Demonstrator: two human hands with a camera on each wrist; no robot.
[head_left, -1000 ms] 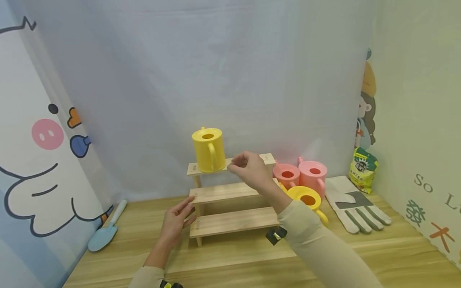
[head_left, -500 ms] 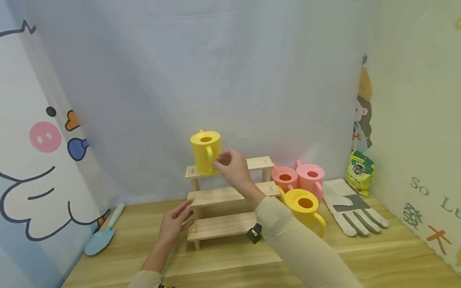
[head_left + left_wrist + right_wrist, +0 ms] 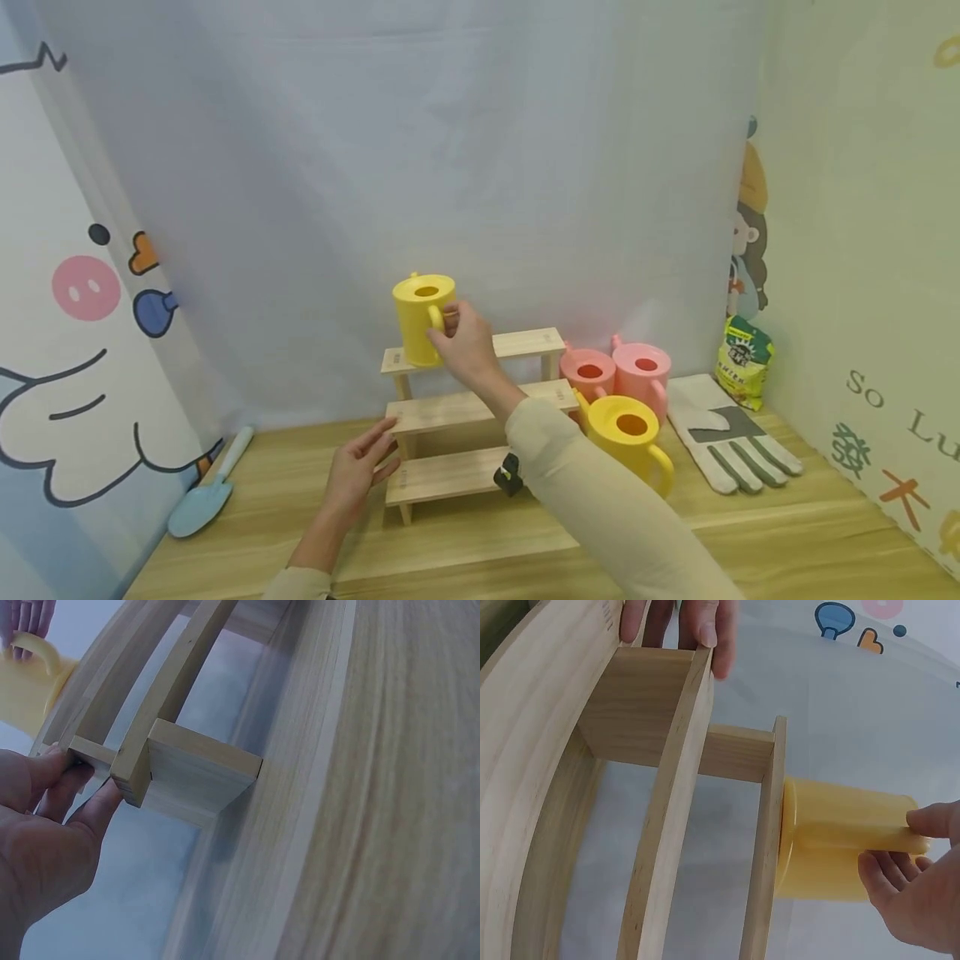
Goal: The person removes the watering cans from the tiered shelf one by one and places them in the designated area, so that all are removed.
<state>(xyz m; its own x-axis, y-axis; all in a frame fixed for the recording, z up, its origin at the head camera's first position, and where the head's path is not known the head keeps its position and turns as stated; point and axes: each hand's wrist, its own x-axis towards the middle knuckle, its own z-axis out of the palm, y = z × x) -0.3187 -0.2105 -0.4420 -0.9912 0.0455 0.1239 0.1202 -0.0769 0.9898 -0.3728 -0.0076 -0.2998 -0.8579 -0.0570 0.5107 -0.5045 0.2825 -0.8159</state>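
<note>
A yellow watering can (image 3: 417,325) stands upright on the left end of the top tier of a three-tier wooden display stand (image 3: 450,408). My right hand (image 3: 467,346) holds its handle, thumb on one side and curled fingers on the other in the right wrist view. The can's base meets the top board there. At the stand's left end, my left hand (image 3: 356,471) grips the end of the middle tier between thumb and fingers, as the left wrist view shows up close (image 3: 56,825).
Right of the stand are a second yellow watering can (image 3: 622,433) and two pink watering cans (image 3: 588,367). Farther right lie a work glove (image 3: 727,433) and a green-yellow packet (image 3: 744,362). A light blue trowel (image 3: 201,504) lies at left. A curtain (image 3: 525,167) hangs behind.
My right hand has moved left from beside the yellow watering can and taken hold of its handle. My left hand stays at the stand's end. The head view has shifted slightly.
</note>
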